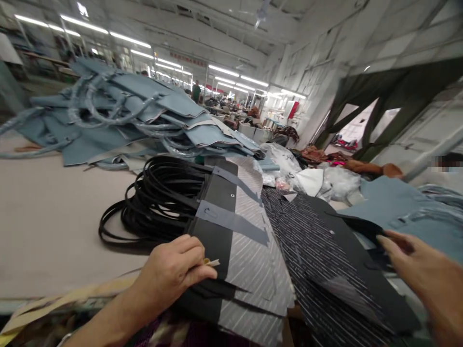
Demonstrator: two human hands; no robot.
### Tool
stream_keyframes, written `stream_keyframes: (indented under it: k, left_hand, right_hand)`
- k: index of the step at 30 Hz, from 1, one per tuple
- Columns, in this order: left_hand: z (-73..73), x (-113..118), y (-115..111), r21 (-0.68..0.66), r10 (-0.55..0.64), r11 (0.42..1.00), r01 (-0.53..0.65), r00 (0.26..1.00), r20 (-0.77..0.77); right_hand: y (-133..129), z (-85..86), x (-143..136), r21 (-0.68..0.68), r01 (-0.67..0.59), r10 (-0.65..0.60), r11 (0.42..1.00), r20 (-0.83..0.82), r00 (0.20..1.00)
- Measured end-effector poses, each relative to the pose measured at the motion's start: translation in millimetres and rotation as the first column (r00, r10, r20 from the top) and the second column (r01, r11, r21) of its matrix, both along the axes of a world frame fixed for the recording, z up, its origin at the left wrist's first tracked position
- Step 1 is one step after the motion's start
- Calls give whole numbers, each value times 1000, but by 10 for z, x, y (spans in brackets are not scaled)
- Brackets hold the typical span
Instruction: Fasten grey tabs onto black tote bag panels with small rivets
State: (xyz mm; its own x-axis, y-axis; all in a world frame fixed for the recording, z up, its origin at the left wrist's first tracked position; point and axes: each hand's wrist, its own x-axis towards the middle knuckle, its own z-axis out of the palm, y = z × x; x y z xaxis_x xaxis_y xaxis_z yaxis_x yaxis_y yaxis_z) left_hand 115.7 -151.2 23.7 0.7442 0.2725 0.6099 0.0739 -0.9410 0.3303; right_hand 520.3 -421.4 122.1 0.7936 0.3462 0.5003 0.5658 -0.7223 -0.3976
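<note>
My left hand is closed, fingers curled, with a small pale strip poking out between thumb and fingers. It rests at the near edge of a stack of black bag panels with grey striped lining. Long black straps loop out from the stack's left side, and grey tabs lie across it. At the right, my right hand pinches a black strap at the edge of a second black panel. Dark striped lining covers that panel's left part.
A tall heap of light blue bags with plastic-wrapped handles stands behind on the pale table. Clear plastic bags lie at the back. More blue pieces are at the right. A person stands far off.
</note>
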Motion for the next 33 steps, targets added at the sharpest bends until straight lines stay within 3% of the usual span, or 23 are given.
stream_keyframes:
  k: [1, 2, 4, 6, 7, 9, 12, 18, 25, 29, 33]
  left_hand:
    - [15, 0, -8, 20, 2, 1000, -2, 1000, -3]
    - [24, 3, -15, 33, 8, 999, -8, 1000, -2]
    - [30, 7, -30, 47, 13, 999, -13, 1000, -4]
    - [27, 4, -41, 50, 21, 999, -21, 1000, 0]
    - [24, -2, -45, 54, 22, 998, -22, 1000, 5]
    - [18, -25, -46, 64, 16, 998, -17, 1000, 14]
    - [-1, -69, -30, 66, 25, 997, -28, 999, 43]
    - [-93, -110, 38, -26, 73, 997, -71, 993, 88]
    - [-88, -31, 149, -157, -49, 986, 56, 998, 45]
    - [-76, 48, 121, -184, -8, 983, 24, 996, 89]
    - [-117, 127, 83, -181, 0, 983, 27, 989, 145]
  right_hand:
    - [145, -88, -265, -6, -98, 97, 995, -39, 995]
    - [318, -178, -579, 78, -267, 272, 960, -53, 961]
    - [702, -351, -1260, 140, -627, 639, 766, -67, 766]
    - [1053, -496, -1856, 148, -840, 851, 522, -23, 525]
    - [1192, -557, -2082, 142, -890, 899, 434, -2, 438]
    - [1382, -654, -2367, 122, -939, 944, 321, 38, 328]
    - [1502, -752, -2475, 73, -963, 962, 261, 66, 266]
    - [1575, -823, -2416, 13, -959, 952, 282, 123, 281]
    - [1704, -855, -2423, -17, -953, 940, 301, 176, 294]
    - [1818, -878, -2386, 104, -917, 911, 385, 116, 396]
    - [2080, -970, -1999, 297, -743, 800, 600, -195, 568]
